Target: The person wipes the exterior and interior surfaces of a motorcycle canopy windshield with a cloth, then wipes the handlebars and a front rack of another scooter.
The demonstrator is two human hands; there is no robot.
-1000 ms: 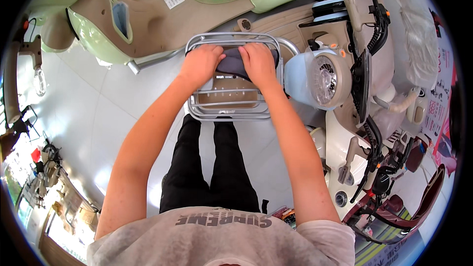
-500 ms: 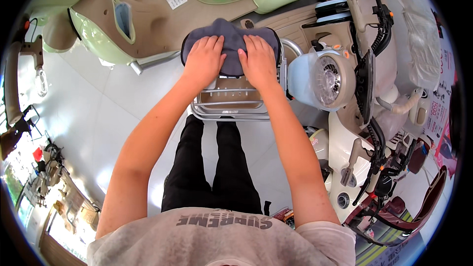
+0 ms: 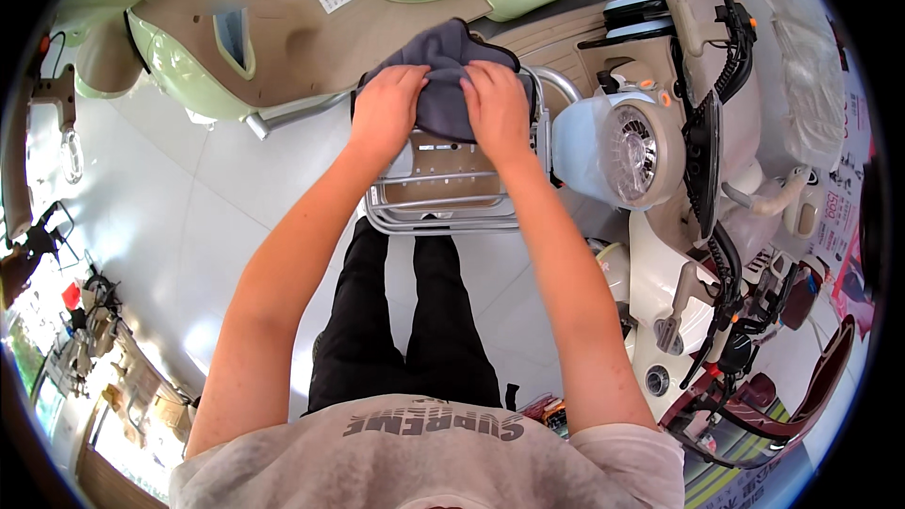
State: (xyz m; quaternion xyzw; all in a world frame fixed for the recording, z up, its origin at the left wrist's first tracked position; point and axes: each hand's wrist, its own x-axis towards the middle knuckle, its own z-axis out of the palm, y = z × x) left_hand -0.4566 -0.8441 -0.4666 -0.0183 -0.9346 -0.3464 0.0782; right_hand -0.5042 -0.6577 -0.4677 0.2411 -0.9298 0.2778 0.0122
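Observation:
A dark grey cloth with black edging lies bunched over the far part of a silver metal basket. My left hand grips the cloth's left side, its fingers curled into the fabric. On the other side my right hand has hold of the cloth, with the thumb toward the middle. A fold stands up between the two hands. The near part of the basket shows bare rails and a beige perforated floor. My fingertips are partly sunk in the fabric.
A light blue scooter front with a round headlamp stands right beside the basket. Beyond lies a pale green scooter body with a beige footboard. More handlebars and cables crowd the right. Grey tiled floor lies at the left.
The cloth has gone from spread fairly flat to gathered and raised, its far right edge lifted. My fingers have curled in from lying flatter on it.

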